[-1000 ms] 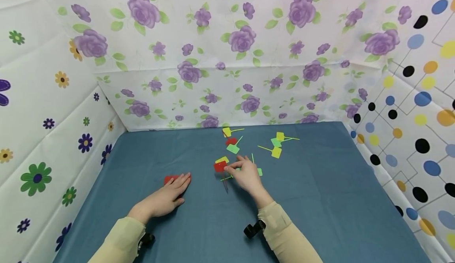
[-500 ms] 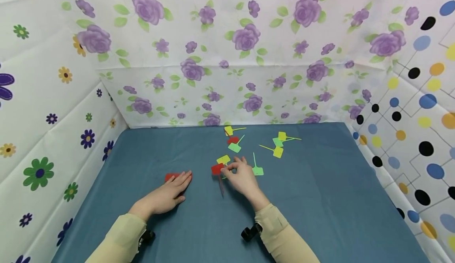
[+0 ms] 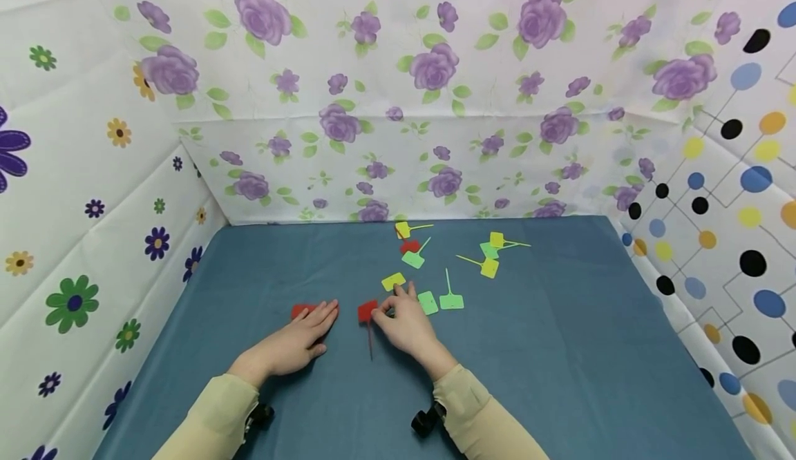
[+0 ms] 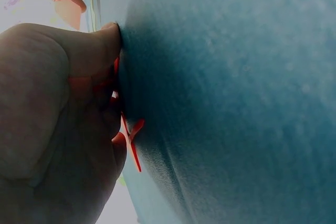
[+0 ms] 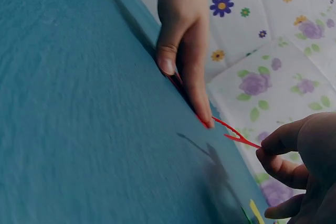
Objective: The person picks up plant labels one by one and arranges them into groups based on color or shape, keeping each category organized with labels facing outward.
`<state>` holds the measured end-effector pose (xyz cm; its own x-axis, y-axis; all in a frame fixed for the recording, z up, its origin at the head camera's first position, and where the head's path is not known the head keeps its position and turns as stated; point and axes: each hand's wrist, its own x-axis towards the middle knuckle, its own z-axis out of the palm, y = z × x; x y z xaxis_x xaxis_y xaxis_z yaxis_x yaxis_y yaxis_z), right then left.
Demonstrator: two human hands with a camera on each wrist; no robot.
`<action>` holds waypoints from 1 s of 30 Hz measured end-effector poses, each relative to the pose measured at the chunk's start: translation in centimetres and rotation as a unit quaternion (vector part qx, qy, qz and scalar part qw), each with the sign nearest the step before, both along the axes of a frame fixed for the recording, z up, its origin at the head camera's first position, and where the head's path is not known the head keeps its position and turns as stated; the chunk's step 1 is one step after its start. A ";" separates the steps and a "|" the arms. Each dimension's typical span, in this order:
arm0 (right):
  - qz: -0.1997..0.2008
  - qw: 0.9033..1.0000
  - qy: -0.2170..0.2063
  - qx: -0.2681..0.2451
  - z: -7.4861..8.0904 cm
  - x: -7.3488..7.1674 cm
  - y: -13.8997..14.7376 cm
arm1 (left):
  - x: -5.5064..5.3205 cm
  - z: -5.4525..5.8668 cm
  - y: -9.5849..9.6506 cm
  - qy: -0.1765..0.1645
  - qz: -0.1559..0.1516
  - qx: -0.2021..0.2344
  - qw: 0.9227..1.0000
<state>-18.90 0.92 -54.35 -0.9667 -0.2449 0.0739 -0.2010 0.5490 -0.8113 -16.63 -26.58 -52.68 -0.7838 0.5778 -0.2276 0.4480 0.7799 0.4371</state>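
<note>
My right hand (image 3: 407,325) pinches a red plant label (image 3: 365,311) by its square head between thumb and index finger, and its thin stem points down toward me. In the right wrist view that red label is seen nearly edge-on, apart from its shadow on the cloth. My left hand (image 3: 286,346) lies with extended fingers over more red labels (image 3: 300,309) on the table; most of them is covered by the fingers. A bit of red stem (image 4: 131,142) sticks out past the left fingers in the left wrist view.
Just beyond my right hand lie a yellow label (image 3: 393,281) and two green labels, one of them upright-stemmed (image 3: 451,301). Farther back is a cluster with a green label (image 3: 413,259), and to its right a yellow label (image 3: 489,268) among others. Patterned cloth walls surround the blue tablecloth (image 3: 560,349).
My right hand has drawn the red label leftward and toward me, nearer to my left hand, away from the yellow and green labels. The left hand stays in place.
</note>
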 end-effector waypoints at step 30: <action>-0.054 0.994 0.025 0.093 -0.9 -0.3 -5.1 | 0.1 -0.4 0.0 0.018 0.003 0.006 1.000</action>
